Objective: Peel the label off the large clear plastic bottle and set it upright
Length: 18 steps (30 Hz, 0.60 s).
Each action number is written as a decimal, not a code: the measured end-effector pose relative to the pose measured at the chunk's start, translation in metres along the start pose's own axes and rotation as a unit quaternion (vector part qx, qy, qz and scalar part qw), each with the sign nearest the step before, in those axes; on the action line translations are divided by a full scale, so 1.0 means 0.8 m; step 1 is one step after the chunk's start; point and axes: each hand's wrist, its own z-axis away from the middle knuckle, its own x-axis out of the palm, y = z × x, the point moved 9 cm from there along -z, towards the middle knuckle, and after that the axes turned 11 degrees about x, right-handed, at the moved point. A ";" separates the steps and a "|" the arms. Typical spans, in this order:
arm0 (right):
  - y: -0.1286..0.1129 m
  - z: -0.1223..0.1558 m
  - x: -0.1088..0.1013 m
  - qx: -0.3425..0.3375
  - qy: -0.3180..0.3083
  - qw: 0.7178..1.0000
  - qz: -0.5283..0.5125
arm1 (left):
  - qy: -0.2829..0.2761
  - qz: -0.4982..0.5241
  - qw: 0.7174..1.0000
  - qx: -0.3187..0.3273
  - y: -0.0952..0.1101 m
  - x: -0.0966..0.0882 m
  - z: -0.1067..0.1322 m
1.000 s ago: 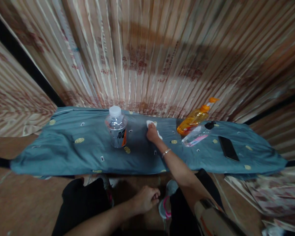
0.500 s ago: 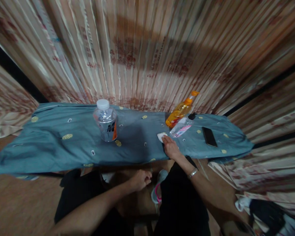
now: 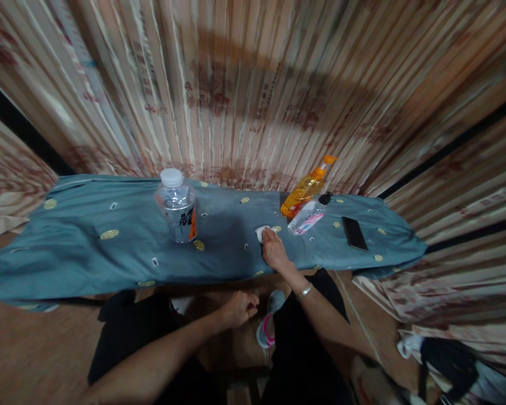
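Observation:
My right hand [image 3: 273, 250] lies on the blue patterned cloth [image 3: 109, 253] that covers a low table, fingers pressed onto a small white wipe [image 3: 260, 232]. My left hand [image 3: 241, 307] is curled into a loose fist below the table's near edge, between my knees, with nothing visible in it. A large clear water bottle [image 3: 177, 206] with a white cap stands left of the right hand. An orange pump bottle [image 3: 304, 188] and a clear bottle with a black cap [image 3: 307, 215] lie tilted to the right of it.
A black phone [image 3: 353, 232] lies flat on the cloth at the right. Striped curtains [image 3: 244, 84] hang close behind the table. A shoe with pink trim [image 3: 266, 332] shows on the brown floor between my legs. Dark clutter [image 3: 447, 360] sits at the lower right.
My right hand with the white wipe slid from the back of the cloth toward the near edge, then a little left. The view shifted. The left hand stayed in place.

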 end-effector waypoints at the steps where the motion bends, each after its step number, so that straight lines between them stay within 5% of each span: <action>1: 0.003 -0.022 -0.004 0.019 -0.005 1.000 0.011 | 0.000 -0.002 1.000 -0.004 0.000 -0.001 0.001; 5: 0.016 -0.096 -0.018 0.061 0.007 0.998 0.021 | 0.001 -0.006 1.000 -0.017 0.002 -0.007 0.004; 9: 0.036 -0.122 -0.017 0.102 0.007 0.994 0.029 | 0.008 -0.002 1.000 -0.020 0.002 -0.012 0.004; 13: 0.049 -0.093 -0.013 0.103 0.002 0.994 0.031 | 0.011 -0.001 1.000 -0.017 0.000 -0.011 0.003; 18: 0.069 -0.011 -0.006 0.102 0.011 0.994 0.024 | 0.009 0.000 1.000 0.003 0.001 -0.007 0.002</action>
